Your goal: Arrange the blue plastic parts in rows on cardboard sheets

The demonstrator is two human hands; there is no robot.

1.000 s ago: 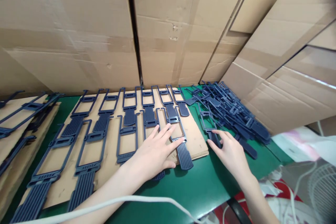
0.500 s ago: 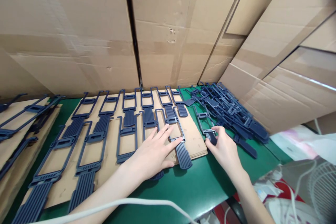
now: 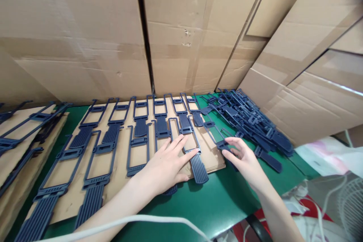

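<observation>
My left hand (image 3: 168, 164) lies flat with its fingers spread over the dark blue plastic frames laid in rows on a cardboard sheet (image 3: 211, 151). Its fingertips rest by a frame with a ribbed paddle (image 3: 199, 168), and its palm hides part of the frames beneath. Between thumb and fingers, my right hand (image 3: 241, 155) pinches another dark blue plastic frame (image 3: 221, 144) near its hinge-like crosspiece. The open end of that piece reaches over the sheet's right edge; its paddle is mostly hidden by the hand.
A heap of similar frames (image 3: 249, 117) lies on the green table (image 3: 204, 206) to the right. More frames sit on a cardboard stack (image 3: 28, 151) at the left. Tall cartons (image 3: 181, 34) wall the back and right. A white cable (image 3: 141, 217) crosses the foreground.
My right hand has brought its frame leftward, from the green table to the edge of the cardboard sheet, and the frame is now more tilted. My left hand has stayed in place.
</observation>
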